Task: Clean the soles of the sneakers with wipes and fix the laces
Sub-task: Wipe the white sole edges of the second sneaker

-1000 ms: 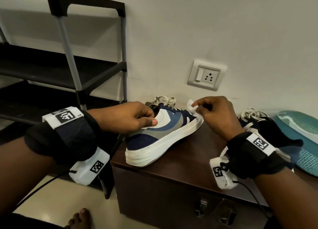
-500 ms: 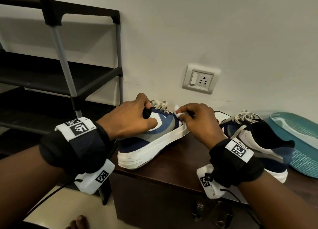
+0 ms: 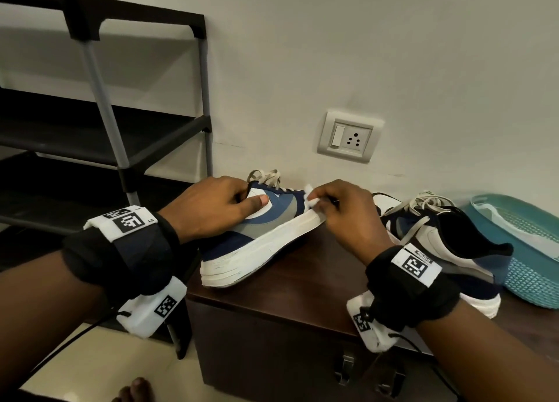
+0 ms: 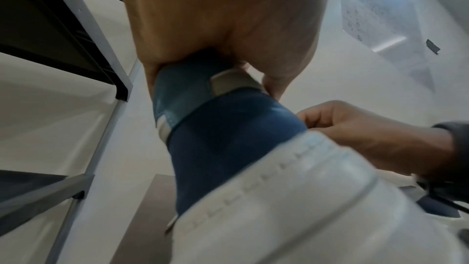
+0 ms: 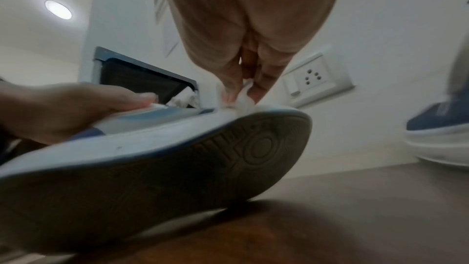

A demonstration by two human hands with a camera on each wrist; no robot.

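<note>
At the sneaker's (image 3: pixel 257 238) toe, right-hand fingers (image 3: pixel 325 203) pinch the wipe (image 3: pixel 313 200); left hand (image 3: pixel 211 208) grips the collar.

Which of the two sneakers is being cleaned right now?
Look at the dark wooden cabinet below the wall socket. Two blue-and-white sneakers are on it; it is the left sneaker, tipped up on its heel, left hand gripping it, right hand pressing a wipe there.

Right hand (image 3: pixel 348 211) hides sneaker (image 3: pixel 257 235) toe.

Right hand (image 3: pixel 348 211) slid the wipe (image 3: pixel 313 200) (crumpled) toward the toe
</note>
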